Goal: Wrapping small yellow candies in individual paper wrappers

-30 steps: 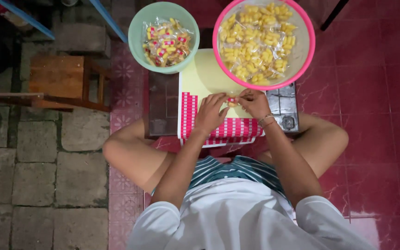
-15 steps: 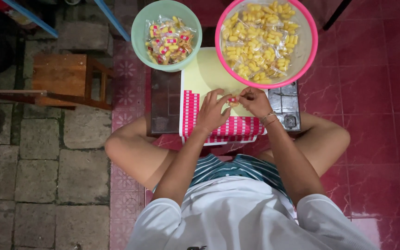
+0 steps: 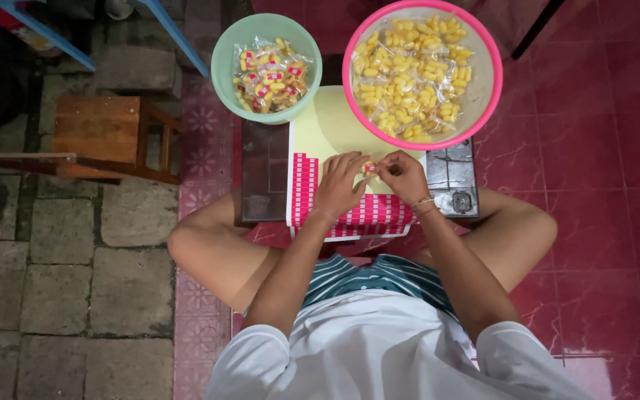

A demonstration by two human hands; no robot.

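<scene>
red floor tiles [image 3: 601,244] surround your low table [image 3: 264,178]. your left hand [image 3: 341,185] and right hand [image 3: 403,176] pinch one small packet [image 3: 369,168] between fingertips, above the sticker sheet [image 3: 335,133].

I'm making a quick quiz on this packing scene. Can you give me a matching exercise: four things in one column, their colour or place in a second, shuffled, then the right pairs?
Things:
1. Bowl of plain yellow wrapped pieces
2. Bowl of pieces with red labels
3. Wooden stool
4. Small wrapped piece

Descriptions:
A. Brown, on the grey paving at the left
B. Pink rim
C. Between the fingertips of the left hand and right hand
D. Pale green

Pairs: 1-B, 2-D, 3-A, 4-C
</scene>
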